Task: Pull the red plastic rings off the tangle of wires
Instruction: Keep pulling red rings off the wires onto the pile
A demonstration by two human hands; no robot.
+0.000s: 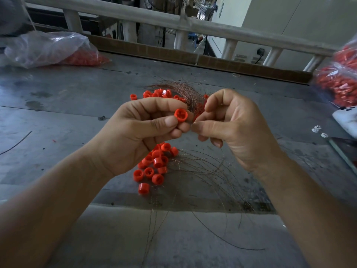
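**Fingers, left** [166,122]: thumb and forefinger curl round one red ring [180,115] and pinch it, open end toward the camera, held up above the table [77,97]. The remaining fingers are folded under.

**Fingers, right** [204,128]: thumb and forefinger tips are pressed together just beside the ring, apparently on a fine strand leading out of it. The strand is too thin to make out at the pinch.

**Left hand** [139,130], **right hand** [231,128]: close together at mid-frame, nearly touching at the fingertips.

**Tangle of wires** [185,93]: coppery bundle on the table beyond the hands, with more loops [202,171] trailing beneath and toward the person.

**Loose rings** [154,165]: a cluster on the table under the left hand; a second scatter [156,93] lies at the tangle's far edge. Whether any of these are threaded cannot be told.

**Risks, as judged:**
- The strand may slip from the right pinch, being so thin, and the ring stays on.
- A hard tug may drag the whole tangle and sweep the loose rings about.
- The ring may pop from the left pinch and roll among the others.
- Trailing loops may snag on a wrist.

**Surroundings:**
- Clear bag of red pieces [48,49], far left.
- A second bag [340,80], far right.
- White device [345,120] and small white parts [316,129], right edge.
- Stray wire [17,144], left.
- Railing [135,18], behind the table.

Nothing stands between the hands and the tangle.
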